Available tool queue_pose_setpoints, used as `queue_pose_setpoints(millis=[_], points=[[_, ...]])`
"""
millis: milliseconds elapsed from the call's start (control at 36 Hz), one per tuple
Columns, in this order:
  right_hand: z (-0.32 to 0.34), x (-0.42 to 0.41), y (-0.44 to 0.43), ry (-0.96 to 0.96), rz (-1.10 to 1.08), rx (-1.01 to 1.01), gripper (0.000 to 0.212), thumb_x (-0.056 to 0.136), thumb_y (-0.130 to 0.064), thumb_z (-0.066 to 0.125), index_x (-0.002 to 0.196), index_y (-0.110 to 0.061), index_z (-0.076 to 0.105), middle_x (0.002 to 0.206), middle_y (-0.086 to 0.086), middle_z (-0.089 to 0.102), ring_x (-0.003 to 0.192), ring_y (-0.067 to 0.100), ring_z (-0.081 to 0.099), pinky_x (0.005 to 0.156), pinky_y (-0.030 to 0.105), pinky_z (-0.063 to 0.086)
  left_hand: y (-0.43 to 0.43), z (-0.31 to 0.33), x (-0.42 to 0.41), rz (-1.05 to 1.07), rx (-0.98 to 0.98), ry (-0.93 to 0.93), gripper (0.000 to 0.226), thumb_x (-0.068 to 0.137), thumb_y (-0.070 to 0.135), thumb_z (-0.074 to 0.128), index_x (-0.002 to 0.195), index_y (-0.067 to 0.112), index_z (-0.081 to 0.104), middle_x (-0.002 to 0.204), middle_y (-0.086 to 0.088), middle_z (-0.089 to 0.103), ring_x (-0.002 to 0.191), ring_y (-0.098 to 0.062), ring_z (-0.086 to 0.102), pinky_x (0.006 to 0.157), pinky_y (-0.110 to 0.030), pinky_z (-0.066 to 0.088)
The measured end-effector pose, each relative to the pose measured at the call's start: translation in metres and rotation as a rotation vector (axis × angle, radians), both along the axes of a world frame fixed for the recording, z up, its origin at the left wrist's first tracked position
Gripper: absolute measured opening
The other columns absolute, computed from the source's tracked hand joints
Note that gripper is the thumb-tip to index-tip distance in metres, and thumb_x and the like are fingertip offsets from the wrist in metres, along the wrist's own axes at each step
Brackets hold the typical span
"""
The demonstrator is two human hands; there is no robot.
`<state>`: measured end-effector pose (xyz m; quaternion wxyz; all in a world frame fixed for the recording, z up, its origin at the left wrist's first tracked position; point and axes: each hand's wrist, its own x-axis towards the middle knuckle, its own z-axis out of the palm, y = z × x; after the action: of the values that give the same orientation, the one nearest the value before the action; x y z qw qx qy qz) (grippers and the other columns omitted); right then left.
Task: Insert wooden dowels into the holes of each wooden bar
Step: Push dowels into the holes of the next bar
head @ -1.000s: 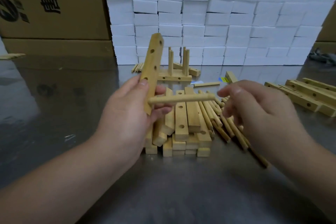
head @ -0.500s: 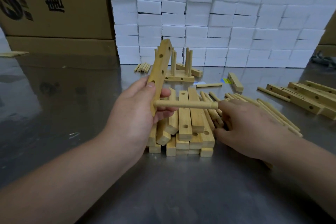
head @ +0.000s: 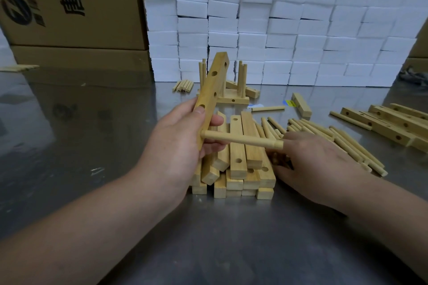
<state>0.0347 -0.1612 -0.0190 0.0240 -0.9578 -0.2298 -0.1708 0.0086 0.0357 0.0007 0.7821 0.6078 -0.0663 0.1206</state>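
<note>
My left hand (head: 178,146) grips a wooden bar (head: 214,85) by its lower end and holds it tilted upright above a stack of bars (head: 238,164). One dowel (head: 243,139) sticks out sideways to the right from the bar's lowest hole. Three holes above it are empty. My right hand (head: 317,159) lies palm down at the edge of the loose dowels (head: 342,139), just below the inserted dowel's free end. Its fingertips curl in among the dowels and are blurred, so a grip does not show.
A bar assembly with upright dowels (head: 231,97) stands behind the held bar. More drilled bars (head: 389,122) lie at the right, with a short bar (head: 301,104) and a single dowel (head: 267,108) between. White foam blocks (head: 278,23) and cardboard boxes (head: 69,7) wall the back.
My right hand let go of the inserted dowel and dropped to the loose dowels on the table. The left hand kept the bar nearly still.
</note>
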Motion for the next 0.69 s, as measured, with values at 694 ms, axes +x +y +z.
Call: queue_pose_setpoints(millis=[694], points=[[0.027, -0.031, -0.003, -0.322, 0.126, 0.648, 0.025, 0.083, -0.017, 0.049, 0.097, -0.031, 0.063, 0.081, -0.018, 0.058, 0.078, -0.004, 0.051, 0.069, 0.001, 0.034, 0.002, -0.001, 0.002, -0.043, 0.014, -0.027, 0.029, 0.098, 0.013, 0.039, 0.089, 0.026, 0.064, 0.069, 0.001, 0.068, 0.059, -0.011, 0.065, 0.048, -0.018, 0.048]])
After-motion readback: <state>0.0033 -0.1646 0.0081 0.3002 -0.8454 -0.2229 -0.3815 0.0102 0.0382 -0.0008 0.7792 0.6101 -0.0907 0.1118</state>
